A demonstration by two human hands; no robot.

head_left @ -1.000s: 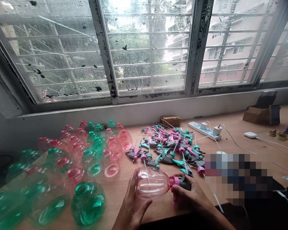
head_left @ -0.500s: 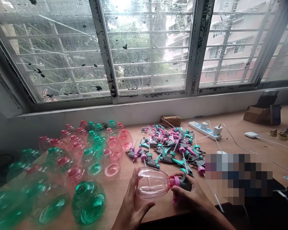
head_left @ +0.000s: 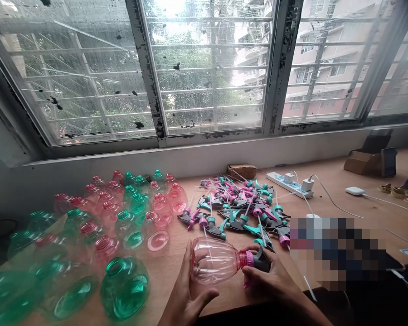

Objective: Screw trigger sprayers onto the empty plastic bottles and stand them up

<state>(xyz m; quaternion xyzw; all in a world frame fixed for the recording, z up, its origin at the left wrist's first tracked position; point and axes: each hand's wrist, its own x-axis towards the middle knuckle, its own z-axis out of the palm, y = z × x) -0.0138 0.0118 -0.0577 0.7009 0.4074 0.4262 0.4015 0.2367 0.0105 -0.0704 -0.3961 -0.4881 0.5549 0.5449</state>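
We've one bottle (head_left: 215,261) sideways above the desk (head_left: 333,194), right hand (head_left: 275,274) gripping the sprayer (head_left: 260,261) at its neck, left hand (head_left: 186,290) spread loosely at its base; standing bottles (head_left: 124,290) uncapped, loose sprayers (head_left: 240,222) piled.

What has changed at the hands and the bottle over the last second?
Very little: the left hand has its thumb swung slightly outward, toward the near side, away from the pink bottle. Nothing was visibly picked up or let go. The right hand stays on the sprayer head; the standing bottles and loose sprayers are as they were.
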